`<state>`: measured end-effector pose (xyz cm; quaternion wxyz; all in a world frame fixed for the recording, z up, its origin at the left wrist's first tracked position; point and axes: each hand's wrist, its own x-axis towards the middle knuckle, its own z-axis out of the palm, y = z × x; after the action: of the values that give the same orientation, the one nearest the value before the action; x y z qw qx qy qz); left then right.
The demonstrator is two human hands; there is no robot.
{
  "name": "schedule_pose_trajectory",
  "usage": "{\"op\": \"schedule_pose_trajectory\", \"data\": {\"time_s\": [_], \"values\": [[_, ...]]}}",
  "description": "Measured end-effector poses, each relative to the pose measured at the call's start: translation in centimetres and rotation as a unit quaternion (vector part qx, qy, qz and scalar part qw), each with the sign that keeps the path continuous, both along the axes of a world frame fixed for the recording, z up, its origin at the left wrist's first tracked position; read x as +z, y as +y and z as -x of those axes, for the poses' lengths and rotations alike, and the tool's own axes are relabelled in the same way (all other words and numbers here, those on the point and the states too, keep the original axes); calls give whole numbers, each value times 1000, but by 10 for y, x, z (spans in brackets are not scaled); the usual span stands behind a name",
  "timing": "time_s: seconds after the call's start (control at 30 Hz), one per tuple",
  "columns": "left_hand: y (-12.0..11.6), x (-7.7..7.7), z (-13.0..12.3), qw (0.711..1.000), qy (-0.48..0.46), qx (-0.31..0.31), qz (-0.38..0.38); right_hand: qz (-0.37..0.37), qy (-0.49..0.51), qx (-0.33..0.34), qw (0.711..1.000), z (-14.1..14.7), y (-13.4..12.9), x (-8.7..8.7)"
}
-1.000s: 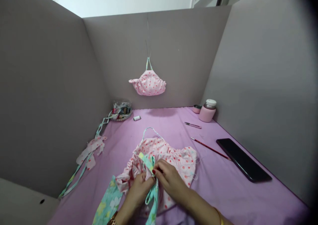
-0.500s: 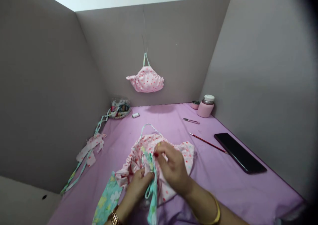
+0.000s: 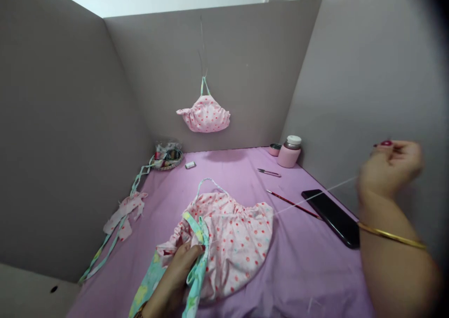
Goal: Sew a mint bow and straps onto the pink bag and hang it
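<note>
Pink fabric with red dots [image 3: 242, 243] lies gathered on the purple cloth, a thin cord loop at its top. My left hand [image 3: 184, 262] is closed on the green floral strip [image 3: 198, 266] at the fabric's left part. Up at the right, in front of the grey panel, my right hand [image 3: 389, 168] is raised with its fingers pinched together. A white thread [image 3: 298, 203] runs taut from the fabric to this hand. Whether a needle is between the fingertips is too small to tell.
A phone [image 3: 333, 220], a red pencil [image 3: 293, 204], thread snips [image 3: 269, 172] and a pink jar [image 3: 289, 153] are on the right. At the left lie fabric scraps [image 3: 124, 213] and a basket [image 3: 168, 161]. A dotted piece [image 3: 206, 115] hangs at the back panel.
My right hand has moved from the fabric far out to the right and up, drawing the thread out. My left hand has shifted slightly left, still gripping the green strip.
</note>
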<state>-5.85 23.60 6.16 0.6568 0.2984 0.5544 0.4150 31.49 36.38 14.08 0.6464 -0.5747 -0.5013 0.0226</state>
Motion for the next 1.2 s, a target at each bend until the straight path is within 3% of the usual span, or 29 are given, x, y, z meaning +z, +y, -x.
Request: {"op": "schedule_pose_trajectory", "data": {"time_s": [0.03,0.07,0.1,0.13,0.2,0.27,0.3,0.37,0.53,0.7,0.9,1.03,1.2], "values": [[1,-3,0,1000,-5,6,8,-47,10,-83,995,4,0,-8],[2,-6,0,1000,-9,6,15,-40,5,-85,996,16,-1,-17],[3,-9,0,1000,-9,0,19,10,-10,-6,1000,37,-6,-29],[4,-11,0,1000,-8,-7,22,97,-39,144,984,63,-12,-41],[4,-11,1,1000,-6,-14,25,181,-79,305,932,122,-29,-66],[3,-8,1,999,-10,-21,21,276,-113,481,824,173,-47,-85],[3,-7,1,999,-12,-26,15,277,-122,519,800,191,-55,-91],[2,-5,1,1000,-9,-30,0,268,-139,548,780,212,-66,-99],[4,-6,1,999,7,-34,-8,225,-122,545,798,215,-72,-101],[3,-1,0,999,-4,-46,-2,190,-78,437,876,185,-54,-87],[6,-10,4,999,24,-28,25,126,-31,186,974,114,-27,-55],[10,-23,9,998,38,-38,35,97,-75,7,992,73,-22,-42],[9,-26,13,997,46,-38,48,107,-128,-155,974,24,-14,-40]]}}
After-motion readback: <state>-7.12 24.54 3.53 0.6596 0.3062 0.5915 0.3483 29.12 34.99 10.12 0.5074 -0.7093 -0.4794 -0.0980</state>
